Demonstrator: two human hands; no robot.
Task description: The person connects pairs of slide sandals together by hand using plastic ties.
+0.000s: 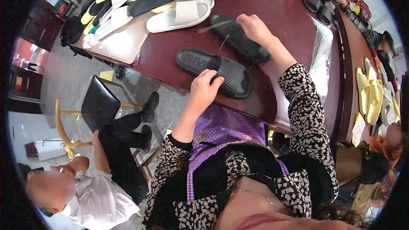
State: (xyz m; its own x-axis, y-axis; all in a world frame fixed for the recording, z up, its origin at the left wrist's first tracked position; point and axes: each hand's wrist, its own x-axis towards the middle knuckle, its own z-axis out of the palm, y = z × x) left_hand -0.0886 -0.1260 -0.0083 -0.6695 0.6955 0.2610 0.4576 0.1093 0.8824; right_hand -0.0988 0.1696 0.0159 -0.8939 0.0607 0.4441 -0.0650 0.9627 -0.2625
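Two black slide slippers lie side by side on the dark red table in front of me. The nearer slipper [230, 76] has a ribbed strap and raised lettering on its footbed. My left hand [202, 90] is closed at its near edge, with thumb and forefinger against the side by the strap. Above the farther slipper [240, 40], my right hand [255, 30] is closed in a pinch; what its fingertips hold is too small to make out. A thin cord [222, 44] rises from the nearer slipper's strap toward the farther one. Left of the right fingertips, a pale translucent strip [213, 27] looks blurred.
White, black and yellow slippers [179, 16] are heaped at the far left of the table [166, 59]. Clear plastic wrap [321, 55] lies along the right side. Yellow slippers [370, 93] stand farther right. A person sits at lower left beside a black chair [100, 102]; others are around the table.
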